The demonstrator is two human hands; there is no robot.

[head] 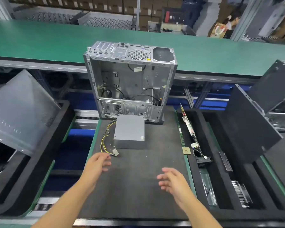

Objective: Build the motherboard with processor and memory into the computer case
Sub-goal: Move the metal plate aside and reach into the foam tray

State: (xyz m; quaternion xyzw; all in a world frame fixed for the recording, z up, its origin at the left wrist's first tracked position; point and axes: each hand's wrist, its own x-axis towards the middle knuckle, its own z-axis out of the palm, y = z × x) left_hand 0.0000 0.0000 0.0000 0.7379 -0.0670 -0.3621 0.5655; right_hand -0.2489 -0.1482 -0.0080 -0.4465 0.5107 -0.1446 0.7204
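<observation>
Left hand point(98, 167): observed above the near left part of the dark foam mat point(135, 198), fingers spread and loosely bent, nothing held. Right hand point(173, 181): observed above the near right part of the same mat, fingers apart and relaxed, palm turned inward, nothing held. The two hands are set well apart, and both are blurred at the fingertips. Whether either touches the mat cannot be told.

Just beyond the left hand, a white connector point(115, 152) is noted at the end of a yellow and black cable bundle point(105, 139), which is laid on the mat. The bundle is led to a grey power supply point(130, 130) that is placed flat on the mat, just in front of the computer case point(130, 79).

The computer case is positioned at the far end of the mat, with its open side turned to the camera. Loose black cables are seen inside; no board is fitted in it.

The motherboard point(189, 125) is found outside the case, stood on edge in a slot of the black foam tray point(215, 155) to the right of the mat. A gold square chip point(186, 150) is seen at the mat's right edge, beside that slot. Further parts are held in the tray's near slots, but they are too unclear to be identified.

A black side panel point(248, 129) is leaned on the right. A grey panel point(20, 112) is leaned on the left. A green conveyor belt point(56, 40) is noted behind the case.
</observation>
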